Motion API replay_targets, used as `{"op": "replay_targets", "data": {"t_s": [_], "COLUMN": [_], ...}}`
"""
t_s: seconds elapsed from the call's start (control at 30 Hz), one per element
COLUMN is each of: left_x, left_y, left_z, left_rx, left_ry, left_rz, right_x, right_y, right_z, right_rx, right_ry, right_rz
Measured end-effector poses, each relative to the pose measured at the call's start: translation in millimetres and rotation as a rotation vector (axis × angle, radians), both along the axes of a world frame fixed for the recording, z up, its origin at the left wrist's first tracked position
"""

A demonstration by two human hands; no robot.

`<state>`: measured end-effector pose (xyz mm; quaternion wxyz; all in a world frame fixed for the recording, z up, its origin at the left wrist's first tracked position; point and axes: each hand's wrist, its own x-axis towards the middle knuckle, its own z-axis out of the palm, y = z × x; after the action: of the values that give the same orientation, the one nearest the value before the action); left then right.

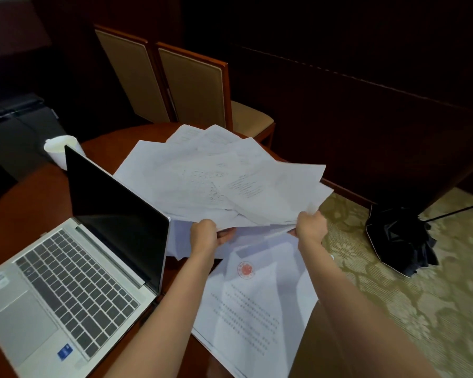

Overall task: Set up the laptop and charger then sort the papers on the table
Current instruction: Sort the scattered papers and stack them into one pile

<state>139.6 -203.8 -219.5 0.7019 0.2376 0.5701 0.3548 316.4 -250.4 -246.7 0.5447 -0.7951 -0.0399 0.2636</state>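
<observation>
Left hand (204,233), right hand (311,225), both gripping fanned papers (230,181)

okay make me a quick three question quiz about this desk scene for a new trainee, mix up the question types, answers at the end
1. True or false: the laptop on the table is closed.
2. Multiple choice: what are the left hand and right hand doing? A) typing B) gripping the near edge of a fanned bundle of papers C) holding the white cup
3. Short answer: what marks the top of the sheet lying nearest the person?

Key
1. False; its lid is up and the screen is dark.
2. B
3. A round red seal.
</observation>
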Motion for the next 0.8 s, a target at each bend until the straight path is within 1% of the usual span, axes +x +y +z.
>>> {"op": "replay_targets", "data": {"t_s": [0.07,0.13,0.27,0.4,0.53,0.63,0.8], "left_x": [-1,4,20,26,24,20,18], "left_y": [0,-2,-3,-7,-12,-18,-37], "left_z": [-4,-2,27,60,82,90,93], "left_rx": [0.007,0.046,0.144,0.290,0.376,0.404,0.385], "left_ry": [0.017,0.027,-0.033,-0.078,-0.079,-0.072,-0.069], "left_rz": [0.026,0.040,0.106,0.122,0.132,0.130,0.088], "right_x": [4,6,9,9,9,9,8], "right_y": [-3,-6,-11,-14,-14,-13,-19], "right_z": [10,17,22,20,20,16,9], "right_rx": [0.052,0.107,0.133,0.133,0.147,0.152,0.140], "right_ry": [-0.097,-0.148,-0.188,-0.155,-0.101,-0.070,-0.035], "right_rz": [-0.049,-0.113,-0.153,-0.138,-0.120,-0.103,-0.102]}}
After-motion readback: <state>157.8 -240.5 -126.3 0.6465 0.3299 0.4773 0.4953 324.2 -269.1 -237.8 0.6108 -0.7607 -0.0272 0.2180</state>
